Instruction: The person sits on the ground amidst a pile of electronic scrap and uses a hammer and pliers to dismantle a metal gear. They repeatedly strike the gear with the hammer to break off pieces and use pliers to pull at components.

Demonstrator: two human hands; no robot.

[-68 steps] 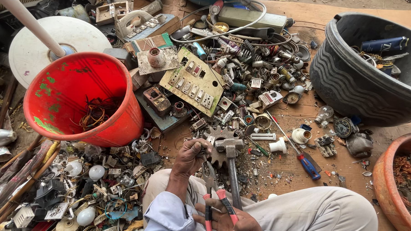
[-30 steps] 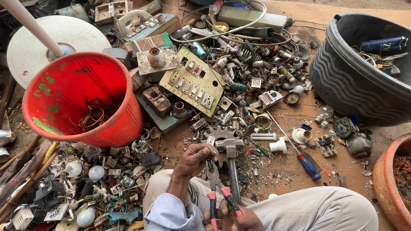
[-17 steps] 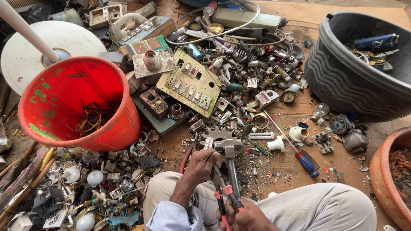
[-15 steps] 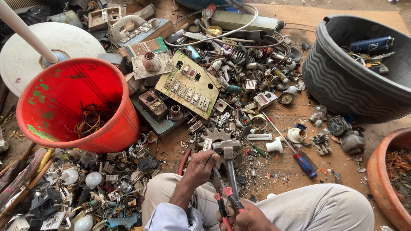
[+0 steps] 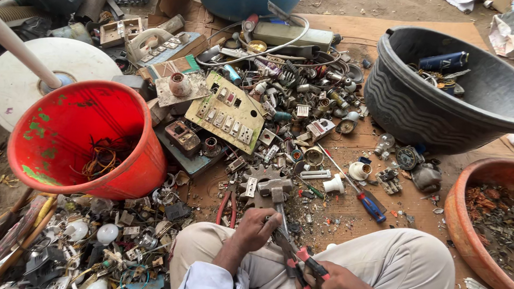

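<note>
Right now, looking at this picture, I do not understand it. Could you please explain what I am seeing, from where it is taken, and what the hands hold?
There is no machine here. A camera worn on a person's head looks down at that person's own lap and two bare hands. The person sits on the ground among electrical scrap.

The left hand pinches a small part that I cannot identify. The right hand grips red-handled pliers, whose tip meets that part. Just in front stands a hammer on a toothed metal gear.

Around them: a red bucket with tangled wire inside, a dark ribbed tub, a brown clay bowl of small metal bits, a cream switch plate, a blue-handled screwdriver, and bulbs at lower left.
</note>
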